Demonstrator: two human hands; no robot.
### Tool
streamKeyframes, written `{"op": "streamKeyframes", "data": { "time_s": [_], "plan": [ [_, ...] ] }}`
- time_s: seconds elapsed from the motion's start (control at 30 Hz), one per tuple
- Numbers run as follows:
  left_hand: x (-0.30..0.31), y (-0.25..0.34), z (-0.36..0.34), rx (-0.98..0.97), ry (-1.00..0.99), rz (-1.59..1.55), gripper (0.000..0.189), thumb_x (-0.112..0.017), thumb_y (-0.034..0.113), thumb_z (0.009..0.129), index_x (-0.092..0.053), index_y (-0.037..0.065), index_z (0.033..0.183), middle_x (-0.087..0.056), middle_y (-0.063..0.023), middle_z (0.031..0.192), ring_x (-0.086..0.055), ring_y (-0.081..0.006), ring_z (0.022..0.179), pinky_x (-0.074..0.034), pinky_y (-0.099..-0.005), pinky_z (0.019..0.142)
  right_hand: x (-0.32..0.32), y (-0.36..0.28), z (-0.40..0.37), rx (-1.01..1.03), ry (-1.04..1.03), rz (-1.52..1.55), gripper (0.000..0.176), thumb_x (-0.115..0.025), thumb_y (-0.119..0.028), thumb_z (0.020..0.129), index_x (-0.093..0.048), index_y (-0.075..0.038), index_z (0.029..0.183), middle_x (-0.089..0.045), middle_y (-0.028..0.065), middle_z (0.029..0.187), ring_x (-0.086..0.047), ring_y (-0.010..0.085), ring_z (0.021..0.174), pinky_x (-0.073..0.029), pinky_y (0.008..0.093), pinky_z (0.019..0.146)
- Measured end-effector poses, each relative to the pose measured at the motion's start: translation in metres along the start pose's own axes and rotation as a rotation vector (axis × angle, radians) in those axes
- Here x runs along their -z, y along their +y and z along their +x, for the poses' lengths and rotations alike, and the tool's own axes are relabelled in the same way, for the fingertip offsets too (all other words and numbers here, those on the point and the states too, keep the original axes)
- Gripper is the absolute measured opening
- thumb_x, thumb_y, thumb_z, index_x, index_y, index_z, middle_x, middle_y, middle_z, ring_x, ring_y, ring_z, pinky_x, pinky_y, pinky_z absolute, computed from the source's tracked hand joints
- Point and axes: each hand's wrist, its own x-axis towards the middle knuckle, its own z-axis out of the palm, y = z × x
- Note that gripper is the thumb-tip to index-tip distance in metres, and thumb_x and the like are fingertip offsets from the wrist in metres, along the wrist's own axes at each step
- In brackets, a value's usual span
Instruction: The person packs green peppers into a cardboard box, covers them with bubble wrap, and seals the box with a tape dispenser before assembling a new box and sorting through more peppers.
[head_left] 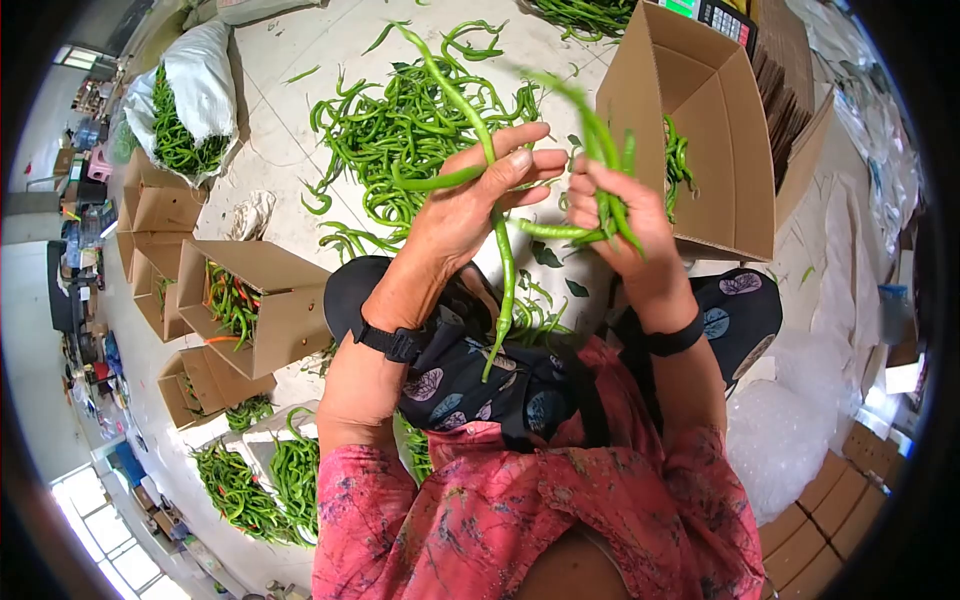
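Note:
Long green chili peppers [455,95] lie in my left hand [455,215], pinned under the thumb while the fingertips point out to the right. One of them curves off to the left, and another stretch hangs down past the palm. My right hand [640,215] is closed around a small bunch of green chili peppers [590,115], whose upper ends are smeared by motion. Both hands are above my lap, apart from each other. Beyond them a loose pile of green chili peppers [400,130] spreads over the floor.
An open cardboard box [710,130] with some peppers inside stands right of the pile. At left are a white sack [200,80] of peppers and a carton [290,315] with green and red peppers. More peppers [240,490] lie at lower left.

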Motion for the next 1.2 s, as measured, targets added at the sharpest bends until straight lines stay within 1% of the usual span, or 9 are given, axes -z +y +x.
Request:
{"op": "streamKeyframes", "data": {
  "time_s": [0.07, 0.27, 0.33, 0.37, 0.53, 0.7, 0.87, 1.0, 1.2],
  "plan": [
    [-0.002, 0.007, 0.0, -0.004, -0.021, 0.065, 0.044, -0.056, 0.025, 0.099, -0.051, -0.003, 0.132, -0.065, -0.0159, 0.114, -0.064, -0.0211, 0.1, -0.052, -0.0332, 0.086, 0.005, -0.014, -0.006, 0.101, 0.197, -0.176, 0.014, -0.051, -0.01, 0.097, -0.054, -0.001, 0.109, -0.053, 0.0011, 0.083, -0.051, 0.0082, 0.072, -0.04, 0.0205, 0.06],
    [-0.006, 0.003, 0.004, 0.205, -0.165, 0.576, 0.033, -0.053, 0.023, 0.099, -0.06, 0.0, 0.121, -0.071, -0.0092, 0.086, -0.061, -0.0127, 0.066, -0.048, -0.0263, 0.056, -0.047, -0.023, -0.009, 0.384, 0.167, -0.724, 0.035, -0.069, -0.016, 0.089, -0.054, -0.004, 0.118, -0.06, 0.0017, 0.093, -0.057, 0.0092, 0.084, -0.046, 0.0228, 0.073],
    [-0.002, -0.013, 0.003, 0.077, -0.316, 0.923, 0.03, -0.055, 0.023, 0.096, -0.063, -0.001, 0.113, -0.069, -0.0096, 0.078, -0.06, -0.0143, 0.065, -0.049, -0.0294, 0.057, -0.051, -0.023, -0.006, 0.027, 0.101, -0.691, 0.037, -0.069, -0.014, 0.088, -0.055, -0.003, 0.12, -0.06, 0.0018, 0.094, -0.058, 0.0095, 0.086, -0.048, 0.0245, 0.076],
    [0.015, -0.038, 0.005, -0.209, -0.34, 1.16, 0.029, -0.057, 0.023, 0.094, -0.063, -0.002, 0.107, -0.066, -0.0094, 0.073, -0.06, -0.0159, 0.064, -0.05, -0.032, 0.059, -0.051, -0.022, -0.005, 0.033, 0.109, -0.688, 0.037, -0.069, -0.014, 0.088, -0.055, -0.003, 0.12, -0.06, 0.0018, 0.094, -0.058, 0.0095, 0.086, -0.048, 0.0245, 0.076],
    [-0.006, 0.005, 0.0, 0.214, -0.286, 0.752, 0.043, -0.058, 0.03, 0.095, -0.057, 0.003, 0.129, -0.068, -0.0063, 0.08, -0.053, -0.0082, 0.059, -0.041, -0.0235, 0.048, -0.025, -0.02, 0.008, 0.154, 0.125, -0.7, 0.03, -0.068, -0.017, 0.089, -0.062, 0.001, 0.111, -0.064, 0.0045, 0.082, -0.059, 0.0101, 0.072, -0.048, 0.0233, 0.066],
    [0.019, 0.015, 0.014, -0.003, 0.164, 0.044, 0.034, -0.051, 0.019, 0.1, -0.053, -0.001, 0.128, -0.064, -0.0106, 0.089, -0.046, -0.0081, 0.06, -0.039, -0.0196, 0.047, -0.012, -0.041, -0.007, 0.132, 0.029, -0.347, 0.031, -0.065, -0.011, 0.09, -0.059, 0.004, 0.117, -0.068, 0.0116, 0.1, -0.061, 0.0122, 0.081, -0.051, 0.0233, 0.073],
    [0.013, -0.005, 0.027, -0.173, 0.222, -0.189, 0.04, -0.056, 0.016, 0.097, -0.045, 0.001, 0.133, -0.061, -0.0102, 0.105, -0.059, -0.0148, 0.09, -0.049, -0.026, 0.075, -0.012, -0.009, -0.006, 0.002, -0.03, -0.336, 0.035, -0.064, -0.01, 0.09, -0.056, 0.006, 0.121, -0.065, 0.0176, 0.113, -0.061, 0.0149, 0.089, -0.051, 0.0266, 0.081],
    [-0.009, -0.017, 0.035, -0.323, 0.298, -0.232, 0.048, -0.054, 0.015, 0.096, -0.037, 0.003, 0.14, -0.055, -0.0162, 0.123, -0.053, -0.0245, 0.114, -0.043, -0.0386, 0.099, -0.023, 0.027, 0.001, 0.045, -0.015, -0.448, 0.046, -0.071, -0.009, 0.085, -0.054, 0.0, 0.127, -0.065, 0.0058, 0.107, -0.062, 0.0137, 0.095, -0.05, 0.0283, 0.084],
    [-0.008, -0.004, 0.026, -0.188, 0.242, -0.147, 0.057, -0.066, 0.013, 0.089, -0.039, -0.001, 0.138, -0.058, -0.0184, 0.124, -0.056, -0.0233, 0.113, -0.042, -0.036, 0.101, -0.034, -0.008, -0.022, 0.223, 0.173, -0.696, 0.024, -0.071, -0.016, 0.086, -0.064, -0.002, 0.104, -0.067, 0.0052, 0.084, -0.06, 0.0123, 0.079, -0.045, 0.0264, 0.075]
  ]
}}
